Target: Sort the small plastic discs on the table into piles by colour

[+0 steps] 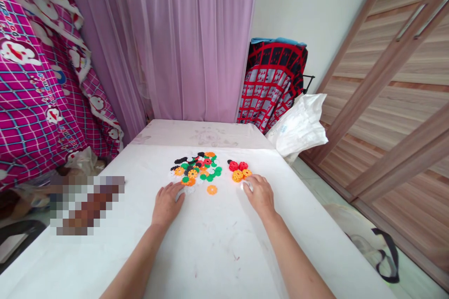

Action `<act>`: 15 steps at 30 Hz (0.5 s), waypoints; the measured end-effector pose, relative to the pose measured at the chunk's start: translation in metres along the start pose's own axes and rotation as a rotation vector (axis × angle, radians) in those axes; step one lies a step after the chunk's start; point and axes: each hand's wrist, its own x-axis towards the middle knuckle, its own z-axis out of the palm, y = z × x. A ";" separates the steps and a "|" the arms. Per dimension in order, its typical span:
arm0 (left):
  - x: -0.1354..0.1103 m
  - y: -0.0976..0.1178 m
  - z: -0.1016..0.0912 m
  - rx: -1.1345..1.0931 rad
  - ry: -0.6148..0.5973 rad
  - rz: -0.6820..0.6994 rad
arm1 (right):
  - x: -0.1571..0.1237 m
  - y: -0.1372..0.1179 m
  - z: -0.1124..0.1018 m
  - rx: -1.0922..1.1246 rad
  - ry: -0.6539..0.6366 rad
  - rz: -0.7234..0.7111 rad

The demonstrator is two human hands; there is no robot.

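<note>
A mixed pile of flower-shaped plastic discs (201, 168) in green, red, orange, black and white lies on the table. My left hand (168, 201) rests at its near left edge, fingers stretched and thumb apart. One orange disc (212, 189) lies alone between my hands. On the right are small stacks: red discs (233, 166) and orange discs (237, 176), with a black disc (229, 161) behind them. My right hand (261, 194) is beside the orange stacks, its thumb and fingers curved about a white disc (242, 186), which is partly hidden.
The discs lie on a white-covered table (210, 252). A white bag (298, 126) stands at its far right corner. Purple curtains (196, 46) hang behind, a wooden wardrobe (393, 84) stands on the right, and patterned pink cloth (42, 79) hangs on the left.
</note>
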 end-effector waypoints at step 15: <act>-0.004 -0.007 0.006 -0.145 0.095 0.021 | 0.006 -0.140 0.043 0.164 -0.309 -0.298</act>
